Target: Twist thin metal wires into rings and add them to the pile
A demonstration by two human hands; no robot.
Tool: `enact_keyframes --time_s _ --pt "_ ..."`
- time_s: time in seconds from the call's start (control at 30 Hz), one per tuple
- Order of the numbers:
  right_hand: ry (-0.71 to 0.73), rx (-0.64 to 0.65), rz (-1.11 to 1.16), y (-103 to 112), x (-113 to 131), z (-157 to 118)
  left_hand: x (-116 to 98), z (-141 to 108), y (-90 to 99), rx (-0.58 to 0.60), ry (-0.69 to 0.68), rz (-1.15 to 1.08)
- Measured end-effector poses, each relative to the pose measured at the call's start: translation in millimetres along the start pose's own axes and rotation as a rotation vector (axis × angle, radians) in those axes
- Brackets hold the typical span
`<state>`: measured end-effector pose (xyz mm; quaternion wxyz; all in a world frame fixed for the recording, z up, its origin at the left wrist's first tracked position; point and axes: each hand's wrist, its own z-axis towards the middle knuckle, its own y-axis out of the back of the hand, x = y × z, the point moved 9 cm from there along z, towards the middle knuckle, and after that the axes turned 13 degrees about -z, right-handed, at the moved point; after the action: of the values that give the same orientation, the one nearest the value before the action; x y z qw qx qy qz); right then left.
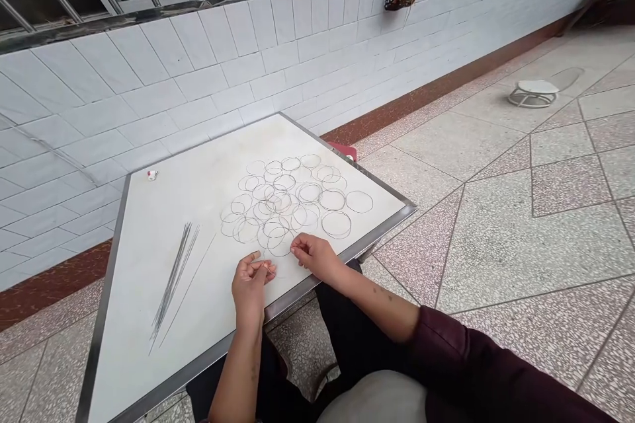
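head: L hand (251, 284) fingertips pinched, hold unclear, any wire too thin to tell | R hand (315, 256) loosely curled, fingertips by nearest ring, hold unclear | wire rings (282, 208) heaped mid-table (102, 291), near front edge | straight wires (173, 281) at L side

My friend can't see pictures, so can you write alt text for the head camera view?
A person's left hand and right hand are held close together at the near edge of a white, metal-edged table, just below a heap of overlapping thin wire rings. A bundle of straight thin wires lies to the left.
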<state>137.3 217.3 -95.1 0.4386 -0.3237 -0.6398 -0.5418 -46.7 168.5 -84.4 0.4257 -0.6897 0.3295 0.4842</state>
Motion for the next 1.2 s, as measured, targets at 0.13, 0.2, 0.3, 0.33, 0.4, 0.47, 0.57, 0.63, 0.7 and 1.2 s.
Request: enact_keyframes --time_s 0.13,0.2,0.3,0.33,0.4,0.47,0.57,0.63,0.7,1.2 --pt "-0.030 -0.014 0.011 -2.6 -8.1 11.5 4.5 10.8 -1.1 0.007 -0.013 -0.006" --pt "-0.047 -0.014 0.019 -3.5 -11.6 14.6 5.7 12.6 -1.7 0.014 -0.013 -0.004" --pt "-0.071 -0.007 0.031 -4.8 -16.6 16.3 7.1 11.5 -1.7 0.023 -0.009 -0.001" --pt "-0.079 -0.004 0.034 -5.2 -18.0 16.4 7.6 10.5 -1.1 0.023 -0.009 -0.002" --pt "-0.091 0.002 0.043 -5.7 -20.3 16.6 9.0 8.5 0.4 0.021 -0.011 -0.003" --pt "-0.101 0.005 0.053 -5.7 -21.6 16.8 10.9 6.9 1.5 0.021 -0.015 -0.004" --pt "-0.112 0.015 0.070 -6.1 -21.9 16.8 13.5 5.8 2.0 0.025 -0.026 -0.009" --pt "-0.118 0.024 0.080 -7.2 -21.9 16.6 14.3 5.7 2.6 0.019 -0.039 -0.019" --pt "-0.122 0.034 0.091 -8.9 -22.1 16.3 14.7 6.3 3.6 0.007 -0.050 -0.034" --pt "-0.067 0.097 0.155 -12.9 -4.9 -0.8 17.0 5.8 15.3 -0.059 0.113 -0.319"
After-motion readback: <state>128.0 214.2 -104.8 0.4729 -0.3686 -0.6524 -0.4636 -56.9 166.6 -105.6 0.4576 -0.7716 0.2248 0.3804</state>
